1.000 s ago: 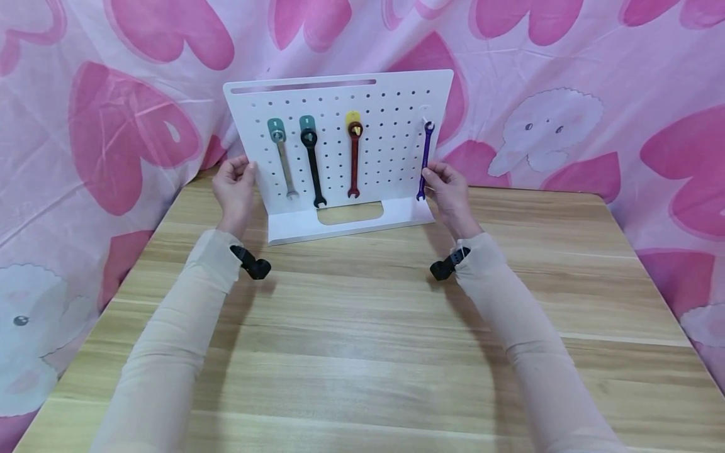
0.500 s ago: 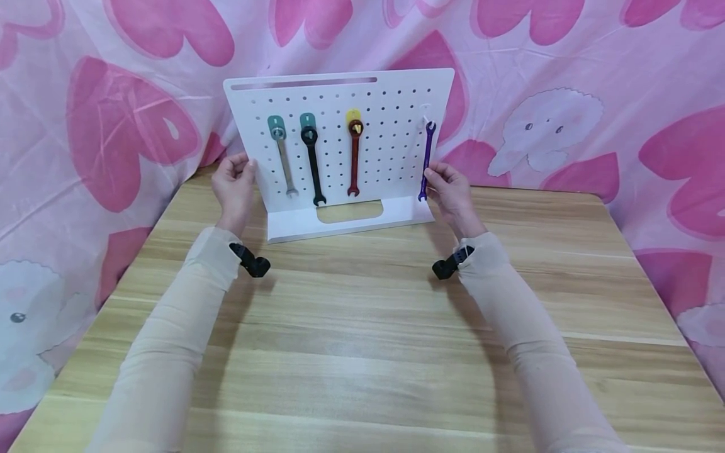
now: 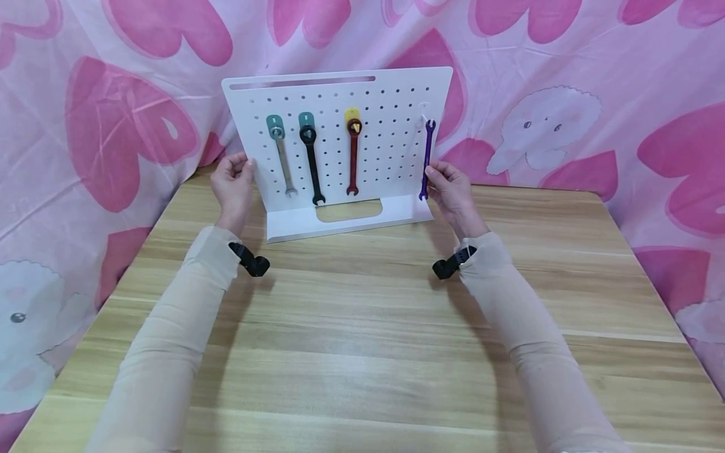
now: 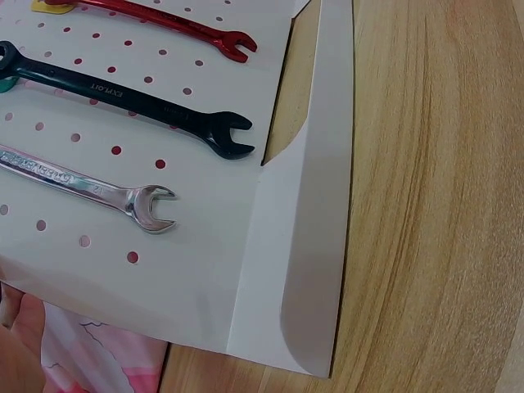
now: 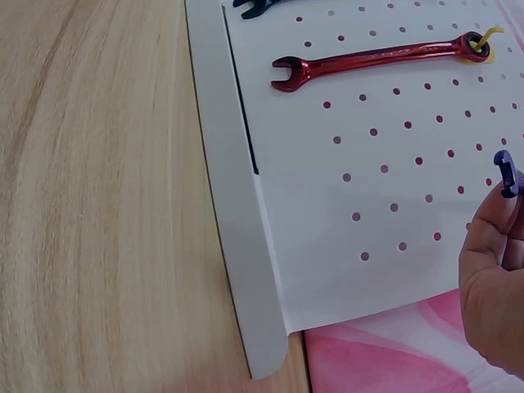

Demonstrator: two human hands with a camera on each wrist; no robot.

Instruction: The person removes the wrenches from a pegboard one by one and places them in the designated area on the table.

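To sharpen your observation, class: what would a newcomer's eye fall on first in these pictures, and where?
The white pegboard stands toward the back of the wooden table, with a silver wrench, a black wrench and a red wrench hanging on it. Near its right edge, the right hand pinches a vivid purple wrench. Behind spreads a pink cloth printed with big hearts.

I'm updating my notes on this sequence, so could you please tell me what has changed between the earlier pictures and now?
The right hand and the purple wrench it pinches have shifted very slightly to the person's right. Nothing was newly grasped or let go. The left hand stays at the left edge of the pegboard; the silver wrench, black wrench and red wrench hang as before.
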